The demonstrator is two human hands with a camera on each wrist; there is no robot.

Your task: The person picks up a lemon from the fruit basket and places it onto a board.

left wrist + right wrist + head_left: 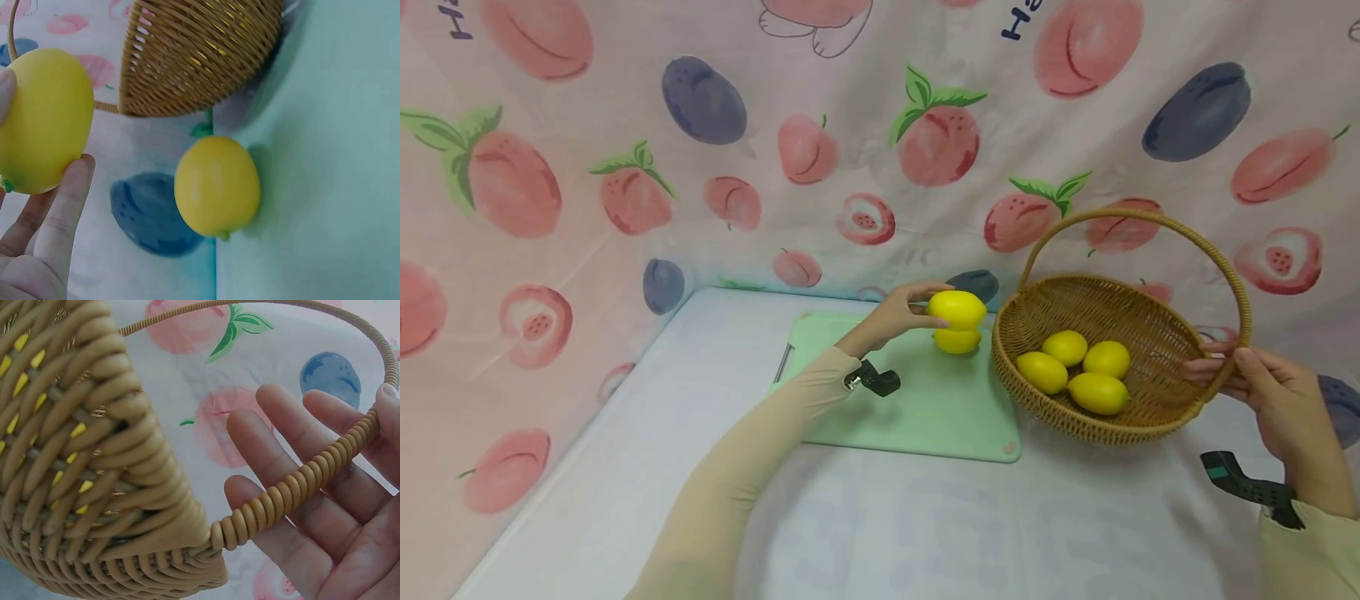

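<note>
My left hand [893, 315] holds a yellow lemon [957, 308] between thumb and fingers, over the right part of a pale green cutting board [910, 417]. A second lemon [217, 186] rests on the board, just below the held one in the head view. To the right, a brown wicker basket [1157, 333] tilts toward me with several lemons [1097, 393] inside. My right hand [1277, 392] pinches the basket's handle [300, 487] near its lower right end. Its fingers extend behind the handle in the right wrist view, with the thumb against it.
A white table [700, 467] carries the board and meets a fruit-printed cloth backdrop [722, 258] at the back and left. A metal bar [784, 363] lines the board's left edge. Black wrist mounts [880, 379] sit on both arms.
</note>
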